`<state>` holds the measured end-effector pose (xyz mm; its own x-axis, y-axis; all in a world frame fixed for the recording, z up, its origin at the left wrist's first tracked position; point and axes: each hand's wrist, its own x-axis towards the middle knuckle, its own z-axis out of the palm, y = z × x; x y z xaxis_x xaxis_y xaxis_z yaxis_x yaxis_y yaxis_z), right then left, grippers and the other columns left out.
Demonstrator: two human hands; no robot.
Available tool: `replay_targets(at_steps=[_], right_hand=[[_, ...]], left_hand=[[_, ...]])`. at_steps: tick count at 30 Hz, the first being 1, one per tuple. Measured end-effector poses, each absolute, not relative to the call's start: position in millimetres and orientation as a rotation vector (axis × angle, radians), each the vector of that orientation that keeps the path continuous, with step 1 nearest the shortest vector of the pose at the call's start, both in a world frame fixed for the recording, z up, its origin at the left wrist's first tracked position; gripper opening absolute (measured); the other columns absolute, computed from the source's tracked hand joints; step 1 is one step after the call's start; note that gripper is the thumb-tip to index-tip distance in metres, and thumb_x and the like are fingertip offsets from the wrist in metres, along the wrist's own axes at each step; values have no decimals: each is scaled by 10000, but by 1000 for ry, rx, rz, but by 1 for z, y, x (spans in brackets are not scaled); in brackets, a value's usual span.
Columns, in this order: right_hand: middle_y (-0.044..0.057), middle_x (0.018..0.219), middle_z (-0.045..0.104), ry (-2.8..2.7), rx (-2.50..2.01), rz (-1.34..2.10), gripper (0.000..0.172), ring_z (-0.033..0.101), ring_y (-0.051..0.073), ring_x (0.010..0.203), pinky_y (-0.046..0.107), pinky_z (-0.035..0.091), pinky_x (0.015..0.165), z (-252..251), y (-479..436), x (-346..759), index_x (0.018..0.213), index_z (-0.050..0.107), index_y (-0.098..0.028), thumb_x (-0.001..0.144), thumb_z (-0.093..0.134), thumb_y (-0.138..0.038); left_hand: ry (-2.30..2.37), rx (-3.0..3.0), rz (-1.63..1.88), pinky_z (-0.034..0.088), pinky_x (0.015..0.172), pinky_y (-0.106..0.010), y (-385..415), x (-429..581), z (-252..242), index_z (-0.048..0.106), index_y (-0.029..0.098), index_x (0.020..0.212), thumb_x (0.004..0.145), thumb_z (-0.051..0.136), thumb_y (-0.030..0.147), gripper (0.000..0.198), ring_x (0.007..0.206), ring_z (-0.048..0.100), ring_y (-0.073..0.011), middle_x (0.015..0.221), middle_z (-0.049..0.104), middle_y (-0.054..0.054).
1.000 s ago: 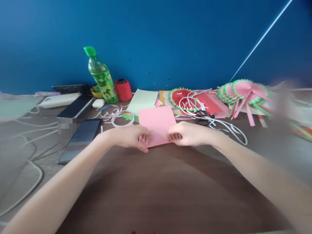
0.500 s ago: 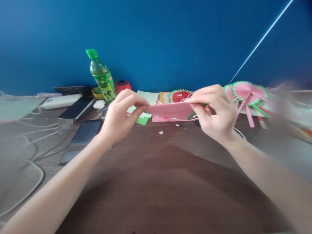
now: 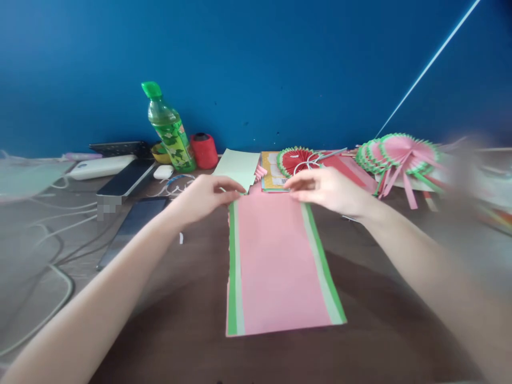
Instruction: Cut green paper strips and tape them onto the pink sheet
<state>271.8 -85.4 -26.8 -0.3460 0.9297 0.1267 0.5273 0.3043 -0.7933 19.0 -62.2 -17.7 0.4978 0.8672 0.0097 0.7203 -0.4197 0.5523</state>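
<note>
A pink sheet of paper [image 3: 276, 261] with green and pale green strips along its two long sides lies on the brown table, its short edge toward me. My left hand [image 3: 202, 197] pinches the far left corner between thumb and fingers. At the far right corner, my right hand [image 3: 324, 191] has its thumb and fingers closed on the edge. Just behind the hands are a pale green sheet [image 3: 237, 164] and a red pleated paper fan [image 3: 296, 160] with a green rim.
Against the blue wall stand a green-capped drink bottle [image 3: 170, 130] and a red thread spool [image 3: 205, 151]. Pink pleated paper fans [image 3: 408, 152] lie at the right. A phone [image 3: 138, 226], a power bank [image 3: 130, 177] and white cables [image 3: 60, 266] occupy the left side.
The pink sheet, earlier held up and seen nearly edge-on, now lies face up toward me on the table. Both hands have come lower, and the right has shifted left.
</note>
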Motion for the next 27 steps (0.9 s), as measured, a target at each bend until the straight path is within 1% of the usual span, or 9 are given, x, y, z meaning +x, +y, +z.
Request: replay_targets(at_steps=[4,8,11,14,17,19,21,24,27], right_hand=[[41,825,673,-2363,-1348,896,153,598,166,752,275,456,671,-50,-79,266,795,650,-159,709,524,-149],[45,796,639,-2499,-1314,758,150,563,145,695,243,415,587,-59,-81,260,760,629,-155,692,497,-130],[36,791,605,-2532,-1271,790,190,530,123,660,228,396,562,-60,-82,258,786,631,-158,677,482,-110],[35,819,576,-2501,-1249,873,312,512,119,679,227,394,579,-65,-81,257,962,628,-158,690,481,-118],[16,799,544,-2413,-1284,937,531,496,112,664,228,391,587,-73,-80,256,1241,464,-159,712,504,-153],[-3,772,528,-2374,-1281,955,585,488,106,649,226,388,586,-75,-79,257,1291,392,-169,720,515,-165],[-6,750,525,-2369,-1262,942,472,490,107,644,226,385,582,-76,-78,258,1194,476,-164,726,529,-188],[17,750,555,-2420,-1249,865,194,497,121,652,239,385,582,-73,-76,259,904,593,-151,729,544,-220],[35,782,595,-2469,-1234,798,100,506,130,667,249,387,597,-71,-75,260,785,601,-158,734,516,-173]], left_hand=[[1231,2448,172,426,693,-248,-57,23,-40,637,180,810,769,469,259,190,738,584,-145,795,662,-4],[1159,2551,52,414,665,-237,-61,25,-52,601,177,782,736,425,182,182,749,568,-145,815,636,-16],[1111,2568,19,404,643,-233,-62,23,-53,577,183,784,728,430,188,157,733,554,-140,803,614,-12],[1076,2547,-2,393,636,-232,-61,22,-51,570,196,787,750,418,212,157,724,545,-135,805,606,-1],[1105,2543,-13,389,635,-238,-62,22,-49,569,196,779,758,406,216,165,722,542,-138,801,603,-1],[1135,2535,-13,391,636,-242,-63,24,-48,568,192,781,750,408,210,164,723,544,-143,797,606,-4],[1154,2531,-14,395,637,-246,-63,25,-48,569,191,790,733,417,201,162,725,548,-147,800,610,-7],[1146,2563,-11,399,637,-250,-63,26,-51,565,190,792,701,438,187,157,732,552,-154,806,610,-12],[1161,2600,10,399,635,-255,-61,25,-53,558,187,783,682,443,171,154,739,551,-164,802,603,-21]])
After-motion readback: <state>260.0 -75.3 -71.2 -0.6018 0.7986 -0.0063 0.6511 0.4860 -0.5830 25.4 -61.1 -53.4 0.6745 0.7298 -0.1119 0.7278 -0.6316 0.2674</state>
